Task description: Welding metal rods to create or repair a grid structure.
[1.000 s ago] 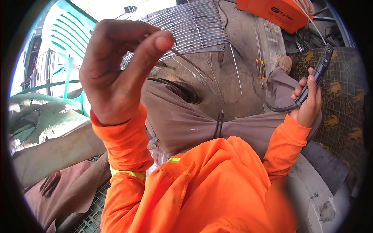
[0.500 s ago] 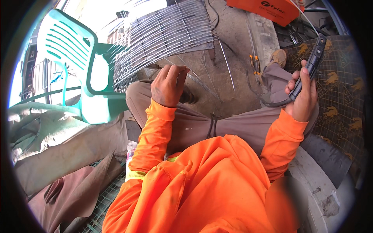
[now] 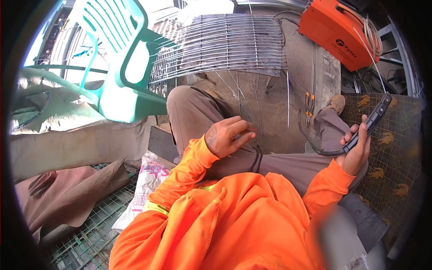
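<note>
Right hand (image 3: 356, 153) grips holder (image 3: 371, 120); left hand (image 3: 229, 136) curled, can't tell if empty. Cable (image 3: 327, 153) past table's (image 3: 270, 70) right edge could snag my leg (image 3: 326, 128) if yanked.

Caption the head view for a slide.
Right hand grips a black corded handle, left hand over the lap, metal rod grid beyond.

Chair (image 3: 128, 92) at your 10 o'clock, grille (image 3: 234, 47) on a table (image 3: 270, 82) at 12, machine (image 3: 335, 38) at 1, pliers (image 3: 309, 105) on the floor (image 3: 275, 118) nearer you, holder (image 3: 370, 120) in your right hand (image 3: 355, 150) at 2, mat (image 3: 389, 164) beyond it at 3, bag (image 3: 143, 189) at 8, cloth (image 3: 65, 193) on mesh (image 3: 96, 240) past that
</note>
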The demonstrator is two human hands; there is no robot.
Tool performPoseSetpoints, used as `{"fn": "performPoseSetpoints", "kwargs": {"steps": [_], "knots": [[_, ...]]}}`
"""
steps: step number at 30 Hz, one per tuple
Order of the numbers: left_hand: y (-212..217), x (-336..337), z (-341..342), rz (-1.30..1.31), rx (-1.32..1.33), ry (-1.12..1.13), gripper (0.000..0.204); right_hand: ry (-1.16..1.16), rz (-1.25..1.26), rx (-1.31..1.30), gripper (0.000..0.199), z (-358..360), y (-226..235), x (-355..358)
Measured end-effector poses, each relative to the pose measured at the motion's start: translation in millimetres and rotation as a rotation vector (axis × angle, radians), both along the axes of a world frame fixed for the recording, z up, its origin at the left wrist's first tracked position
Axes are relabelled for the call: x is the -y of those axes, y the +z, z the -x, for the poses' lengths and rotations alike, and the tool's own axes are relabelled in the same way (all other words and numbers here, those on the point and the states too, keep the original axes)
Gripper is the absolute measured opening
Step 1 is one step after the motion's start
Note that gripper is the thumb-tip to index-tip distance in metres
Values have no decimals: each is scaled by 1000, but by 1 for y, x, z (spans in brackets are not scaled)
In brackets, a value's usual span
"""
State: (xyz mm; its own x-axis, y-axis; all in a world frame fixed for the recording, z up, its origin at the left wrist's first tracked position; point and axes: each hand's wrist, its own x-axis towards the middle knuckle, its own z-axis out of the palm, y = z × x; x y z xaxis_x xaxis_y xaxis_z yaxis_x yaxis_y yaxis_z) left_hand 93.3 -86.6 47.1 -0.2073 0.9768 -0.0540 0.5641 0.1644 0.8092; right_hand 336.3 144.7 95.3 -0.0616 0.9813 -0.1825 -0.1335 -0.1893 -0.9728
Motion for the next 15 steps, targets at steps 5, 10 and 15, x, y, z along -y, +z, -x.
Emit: {"fn": "performPoseSetpoints", "kwargs": {"steps": [5,10,15], "knots": [[27,59,73,-238,-283,645,11,0,-23,63,43,-8,-3,-6],[25,145,173,-298,-442,1165,21,-75,-60,96,40,4,-4,-3],[11,185,291,-621,-273,1508,25,-91,-66,147,42,19,-9,-5]]}}
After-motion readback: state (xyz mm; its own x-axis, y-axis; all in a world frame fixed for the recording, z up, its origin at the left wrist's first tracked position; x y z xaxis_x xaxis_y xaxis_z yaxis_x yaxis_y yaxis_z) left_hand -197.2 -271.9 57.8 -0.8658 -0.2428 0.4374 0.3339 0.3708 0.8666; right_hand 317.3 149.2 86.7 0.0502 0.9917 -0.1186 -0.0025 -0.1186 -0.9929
